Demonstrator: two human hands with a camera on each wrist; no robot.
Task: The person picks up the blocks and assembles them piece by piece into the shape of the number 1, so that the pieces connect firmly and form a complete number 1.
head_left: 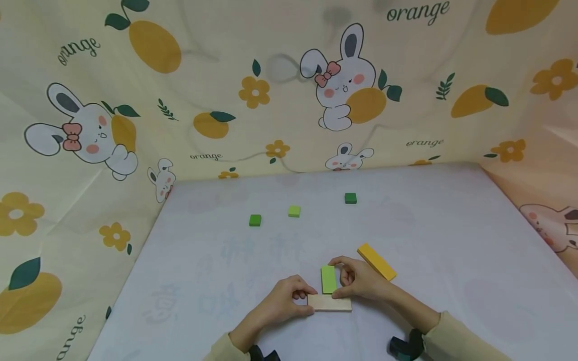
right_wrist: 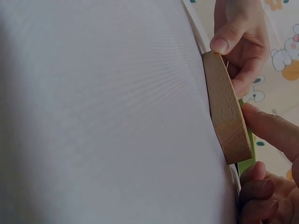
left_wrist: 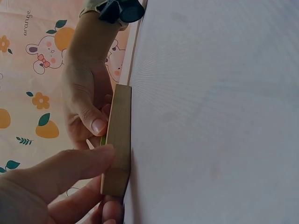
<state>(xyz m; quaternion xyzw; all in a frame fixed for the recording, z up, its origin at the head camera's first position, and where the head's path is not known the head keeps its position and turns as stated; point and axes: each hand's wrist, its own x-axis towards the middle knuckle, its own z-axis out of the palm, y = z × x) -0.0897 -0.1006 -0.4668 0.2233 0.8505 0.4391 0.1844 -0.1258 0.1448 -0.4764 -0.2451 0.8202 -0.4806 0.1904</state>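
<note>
A plain wooden block (head_left: pixel 329 303) lies crosswise on the table near the person. My left hand (head_left: pixel 288 298) pinches its left end between thumb and fingers. Just behind it, a light green block (head_left: pixel 328 279) points away, its near end at the wooden block's far edge. My right hand (head_left: pixel 361 279) holds the green block, index finger at the far end and thumb at the near end by the wooden block. In the right wrist view, the wooden block (right_wrist: pixel 226 109) hides much of the green block (right_wrist: pixel 246 164). Only a sliver of green shows in the left wrist view.
A yellow block (head_left: pixel 377 261) lies slanted just beyond the right hand. Farther back sit a green cube-like block (head_left: pixel 255 220), a small light green block (head_left: pixel 294 211) and a dark green block (head_left: pixel 350 198). Printed cloth (head_left: pixel 280 100) walls the table's back and sides.
</note>
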